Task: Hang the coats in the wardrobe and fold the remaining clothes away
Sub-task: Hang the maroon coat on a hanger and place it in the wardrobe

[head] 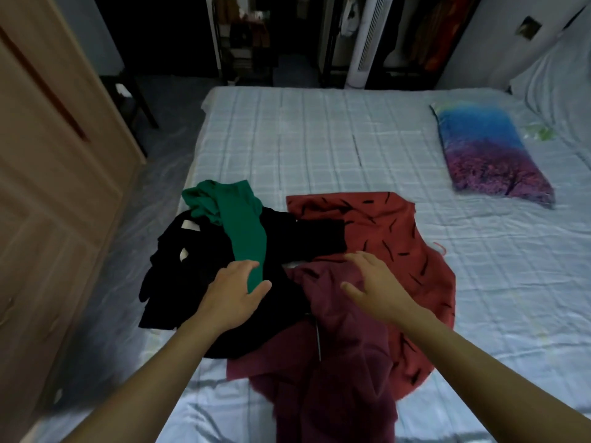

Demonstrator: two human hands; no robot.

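Observation:
A pile of clothes lies on the near part of the bed point(319, 139). A green garment point(236, 219) drapes over a black garment point(198, 276). To the right lie a red garment with black dashes point(383, 231) and, nearer me, a maroon garment point(345, 346) with a zip. My left hand point(236, 292) rests on the lower end of the green garment, thumb and fingers around its edge. Over the top of the maroon garment hovers my right hand point(374, 286), fingers spread, holding nothing.
A wooden wardrobe point(48, 187) stands at the left, beside the bed. A blue and purple pillow point(489, 155) lies at the right. Beyond the bed stand a white tower fan point(367, 43), dark shelves and an open rack with hanging clothes point(431, 36).

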